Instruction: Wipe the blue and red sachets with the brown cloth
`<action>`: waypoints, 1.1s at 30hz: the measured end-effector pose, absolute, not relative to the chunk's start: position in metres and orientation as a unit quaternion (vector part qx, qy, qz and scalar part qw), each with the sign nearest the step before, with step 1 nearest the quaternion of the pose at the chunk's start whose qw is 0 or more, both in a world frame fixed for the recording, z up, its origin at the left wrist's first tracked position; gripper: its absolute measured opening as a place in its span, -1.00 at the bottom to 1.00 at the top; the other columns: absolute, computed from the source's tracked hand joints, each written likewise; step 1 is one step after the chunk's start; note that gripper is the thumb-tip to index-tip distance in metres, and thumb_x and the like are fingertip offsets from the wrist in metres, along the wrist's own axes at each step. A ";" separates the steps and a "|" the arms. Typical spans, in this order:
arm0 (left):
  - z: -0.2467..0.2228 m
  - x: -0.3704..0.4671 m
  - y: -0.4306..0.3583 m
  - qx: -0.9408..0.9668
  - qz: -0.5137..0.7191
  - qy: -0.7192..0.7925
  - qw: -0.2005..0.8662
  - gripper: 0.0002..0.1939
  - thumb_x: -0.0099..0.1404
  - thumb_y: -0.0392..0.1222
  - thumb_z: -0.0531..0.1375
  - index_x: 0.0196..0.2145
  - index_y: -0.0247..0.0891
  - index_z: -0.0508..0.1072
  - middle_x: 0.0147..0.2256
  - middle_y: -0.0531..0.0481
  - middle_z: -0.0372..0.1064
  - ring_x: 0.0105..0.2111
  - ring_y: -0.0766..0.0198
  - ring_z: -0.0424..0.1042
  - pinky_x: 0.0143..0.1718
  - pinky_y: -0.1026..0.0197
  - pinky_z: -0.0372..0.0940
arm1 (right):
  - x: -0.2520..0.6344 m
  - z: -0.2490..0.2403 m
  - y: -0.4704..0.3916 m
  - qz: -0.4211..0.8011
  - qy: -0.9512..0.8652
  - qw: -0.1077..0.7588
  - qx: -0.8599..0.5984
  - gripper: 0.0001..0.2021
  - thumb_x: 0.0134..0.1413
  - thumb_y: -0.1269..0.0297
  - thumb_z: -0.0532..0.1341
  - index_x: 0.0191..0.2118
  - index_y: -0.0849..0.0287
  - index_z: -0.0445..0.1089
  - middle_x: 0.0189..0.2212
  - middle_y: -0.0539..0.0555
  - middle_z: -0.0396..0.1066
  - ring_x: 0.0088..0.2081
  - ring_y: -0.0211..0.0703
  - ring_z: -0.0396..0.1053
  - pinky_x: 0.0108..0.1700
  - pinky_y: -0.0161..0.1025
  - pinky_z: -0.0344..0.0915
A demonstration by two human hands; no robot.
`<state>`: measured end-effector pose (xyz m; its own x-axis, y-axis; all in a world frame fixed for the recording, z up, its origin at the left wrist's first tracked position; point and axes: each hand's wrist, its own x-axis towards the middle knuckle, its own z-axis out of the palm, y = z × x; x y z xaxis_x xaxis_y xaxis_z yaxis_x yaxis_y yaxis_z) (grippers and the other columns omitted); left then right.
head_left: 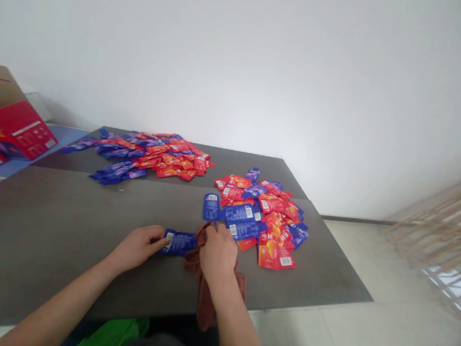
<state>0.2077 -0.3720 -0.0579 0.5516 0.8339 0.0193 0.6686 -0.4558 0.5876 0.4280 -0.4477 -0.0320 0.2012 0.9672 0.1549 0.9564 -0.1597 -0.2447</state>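
Observation:
My left hand [142, 245] pinches the left end of a blue pouch [182, 243] lying on the grey table. A brown cloth [192, 261] is bunched in my right hand [219, 250], its fingers closed around it at the pouch's right end. Part of the cloth hangs over the table's front edge under my right forearm. Just beyond my right hand lies a spread of blue and red pouches [274, 204], some with white barcode labels facing up. One blue pouch [211, 207] lies flat at the left side of that spread.
A larger heap of red and blue pouches [155, 154] covers the table's back left. Open red cartons [20, 127] stand on a blue surface at far left. The grey table [67, 234] ends at a right edge above a pale floor. Slatted wooden racks [447, 224] stand at right.

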 end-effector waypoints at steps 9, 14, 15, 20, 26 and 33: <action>-0.052 0.210 -0.375 0.837 0.148 0.443 0.285 -0.61 0.37 0.05 0.03 -0.50 -0.21 0.37 -0.45 0.03 0.36 -0.38 0.22 0.36 -0.33 0.25 0.18 | 0.383 -0.042 -0.443 0.062 -0.685 0.164 -0.708 -0.89 0.23 0.36 0.15 -0.18 0.07 0.41 -0.17 0.09 0.37 -0.13 -0.07 0.31 -0.19 -0.21 0.25; -0.056 0.209 -0.373 0.838 0.153 0.450 0.269 -0.57 0.35 0.09 0.06 -0.57 -0.21 0.24 -0.51 0.08 0.26 -0.46 0.27 0.29 -0.39 0.27 0.11 | 0.436 -0.042 -0.447 0.041 -0.608 0.119 -0.784 -0.81 0.22 0.45 0.11 -0.16 0.09 0.42 -0.17 0.12 0.37 -0.14 -0.07 0.33 -0.24 -0.24 0.24; -0.056 0.209 -0.373 0.836 0.155 0.451 0.270 -0.57 0.35 0.09 0.06 -0.57 -0.21 0.24 -0.51 0.08 0.25 -0.46 0.27 0.29 -0.39 0.27 0.11 | 0.438 -0.039 -0.448 0.036 -0.606 0.119 -0.785 -0.81 0.22 0.45 0.12 -0.15 0.09 0.42 -0.17 0.12 0.37 -0.14 -0.07 0.33 -0.24 -0.23 0.24; -0.053 0.209 -0.374 0.832 0.149 0.453 0.285 -0.63 0.34 0.06 0.06 -0.52 -0.20 0.34 -0.48 0.06 0.34 -0.42 0.23 0.34 -0.37 0.26 0.15 | 0.392 -0.026 -0.450 0.035 -0.683 0.169 -0.709 -0.87 0.25 0.27 0.16 -0.12 0.03 0.40 -0.12 0.10 0.35 -0.10 -0.06 0.29 -0.17 -0.19 0.27; -0.055 0.209 -0.374 0.842 0.140 0.447 0.269 -0.61 0.37 0.03 0.04 -0.53 -0.21 0.32 -0.46 0.05 0.33 -0.40 0.23 0.35 -0.35 0.25 0.15 | 0.386 -0.043 -0.448 0.059 -0.678 0.162 -0.715 -0.86 0.25 0.37 0.13 -0.15 0.08 0.40 -0.16 0.11 0.37 -0.13 -0.07 0.30 -0.19 -0.21 0.26; -0.057 0.208 -0.372 0.842 0.147 0.446 0.265 -0.58 0.38 0.10 0.05 -0.53 -0.22 0.29 -0.48 0.07 0.30 -0.43 0.25 0.33 -0.36 0.26 0.14 | 0.420 -0.030 -0.449 0.034 -0.636 0.161 -0.754 -0.85 0.20 0.40 0.14 -0.14 0.10 0.41 -0.16 0.13 0.37 -0.13 -0.06 0.32 -0.22 -0.22 0.23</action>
